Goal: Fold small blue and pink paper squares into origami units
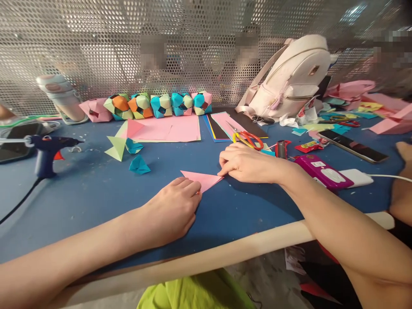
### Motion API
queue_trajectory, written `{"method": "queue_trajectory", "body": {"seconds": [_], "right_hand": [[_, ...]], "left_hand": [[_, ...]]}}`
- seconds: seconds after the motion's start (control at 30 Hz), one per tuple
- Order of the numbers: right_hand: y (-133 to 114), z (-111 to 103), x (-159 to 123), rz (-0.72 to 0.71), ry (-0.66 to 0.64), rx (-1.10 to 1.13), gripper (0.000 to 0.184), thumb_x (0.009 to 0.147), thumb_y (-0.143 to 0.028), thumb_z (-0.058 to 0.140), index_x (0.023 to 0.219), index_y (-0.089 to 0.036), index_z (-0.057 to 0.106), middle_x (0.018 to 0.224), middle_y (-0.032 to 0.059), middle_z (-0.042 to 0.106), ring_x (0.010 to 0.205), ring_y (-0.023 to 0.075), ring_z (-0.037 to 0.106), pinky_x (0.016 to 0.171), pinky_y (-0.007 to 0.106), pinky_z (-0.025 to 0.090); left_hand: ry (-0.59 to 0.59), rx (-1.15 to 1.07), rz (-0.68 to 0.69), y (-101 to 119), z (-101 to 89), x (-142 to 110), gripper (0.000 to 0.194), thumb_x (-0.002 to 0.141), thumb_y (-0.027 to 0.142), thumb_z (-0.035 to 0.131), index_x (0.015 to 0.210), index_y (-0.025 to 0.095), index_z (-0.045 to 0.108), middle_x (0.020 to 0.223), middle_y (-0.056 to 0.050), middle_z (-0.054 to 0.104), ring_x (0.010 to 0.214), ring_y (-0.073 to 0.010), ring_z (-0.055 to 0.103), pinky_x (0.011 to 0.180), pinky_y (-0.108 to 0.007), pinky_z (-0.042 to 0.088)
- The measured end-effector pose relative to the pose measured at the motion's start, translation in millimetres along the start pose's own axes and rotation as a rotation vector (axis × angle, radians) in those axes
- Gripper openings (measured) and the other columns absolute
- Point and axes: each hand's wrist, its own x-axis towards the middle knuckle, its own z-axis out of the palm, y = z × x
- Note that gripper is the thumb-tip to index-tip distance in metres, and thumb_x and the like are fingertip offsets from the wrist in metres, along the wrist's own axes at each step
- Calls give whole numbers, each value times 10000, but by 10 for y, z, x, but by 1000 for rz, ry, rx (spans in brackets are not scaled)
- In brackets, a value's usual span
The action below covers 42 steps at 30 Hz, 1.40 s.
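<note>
A pink paper triangle [202, 179] is pinned flat mid-frame on the blue table [96, 189], left hand [172, 210] and right hand [246, 163] fingers pressed closed on it. Only early folds look done; finished paper cubes [159, 105] are lined up upper left.

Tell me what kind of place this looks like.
Probably a shared paper-craft workbench. A row of folded paper cubes stands along a perforated metal screen, coloured sheets, scissors and a glue gun lie on the blue table, and both hands press a pink paper triangle.
</note>
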Motion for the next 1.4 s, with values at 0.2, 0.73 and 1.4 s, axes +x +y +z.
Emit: {"method": "queue_trajectory", "body": {"seconds": [0.2, 0.73, 1.4], "right_hand": [[-117, -80, 44, 125, 415, 370, 296, 861, -153, 464, 1060, -182, 681, 1070, 67, 665, 998, 191, 600, 899, 369, 464], [-339, 249, 114, -120, -223, 431, 808, 890, -667, 168, 1484, -124, 96, 1557, 99, 101, 1448, 216, 35, 1179, 482, -27], [-274, 41, 729, -291, -136, 104, 485, 994, -355, 198, 982, -182, 650, 1002, 28, 674, 983, 189, 554, 1135, 510, 101]], "left_hand": [[45, 101, 38, 34, 37, -9, 225, 799, 112, 426, 877, 96, 636, 925, -137, 602, 920, -277, 577, 850, -429, 484], [362, 257, 96, 140, 282, -17, 192, 726, 64, 458, 740, 70, 649, 758, -145, 621, 751, -262, 602, 765, -410, 534], [274, 304, 107, 120, 285, -17, 221, 759, 77, 426, 787, 81, 645, 800, -140, 607, 803, -268, 577, 776, -425, 513]]}}
